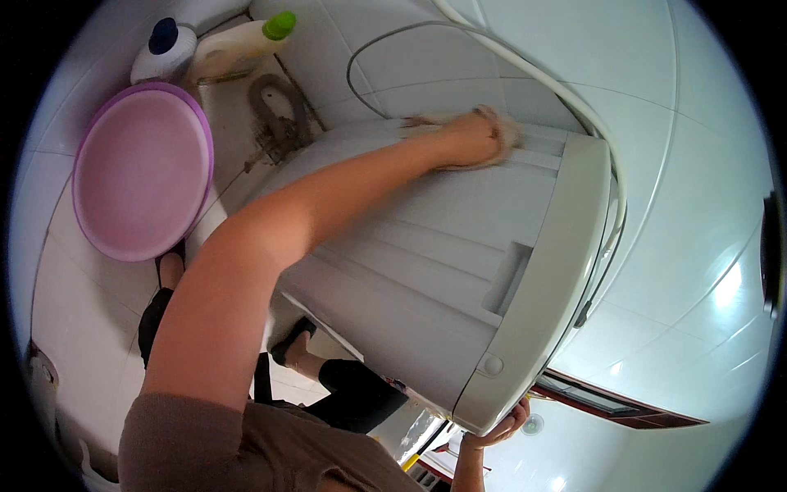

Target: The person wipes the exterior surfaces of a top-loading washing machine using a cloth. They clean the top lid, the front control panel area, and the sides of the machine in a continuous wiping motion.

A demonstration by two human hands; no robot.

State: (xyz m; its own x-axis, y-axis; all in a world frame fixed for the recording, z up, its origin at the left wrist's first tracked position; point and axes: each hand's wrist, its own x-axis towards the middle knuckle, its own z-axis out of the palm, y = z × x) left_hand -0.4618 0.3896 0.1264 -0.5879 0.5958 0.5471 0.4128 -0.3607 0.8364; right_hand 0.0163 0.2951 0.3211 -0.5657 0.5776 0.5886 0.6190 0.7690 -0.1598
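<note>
A washing machine [430, 246] with a ribbed pale-grey side panel and a cream top frame [553, 264] fills the middle of the view, appearing tilted. My left arm reaches across this panel. Near the panel's far edge, my left hand [472, 140] presses what looks like a thin tan cloth [452, 165] against the surface; motion blur hides its outline and most of the fingers. At the lower right, my right hand [503, 425] grips the near corner of the top frame, its palm partly hidden. A recessed handle [509, 280] is set in the panel below the frame.
A pink-purple basin [144, 175] stands at left, beside a white bottle with a dark cap [165, 52] and a green-capped bottle [240, 46]. Behind the machine, a grey corrugated hose [295, 111] lies on the dirty floor. A white hose [590, 117] and grey cord [363, 49] run along the tiled wall.
</note>
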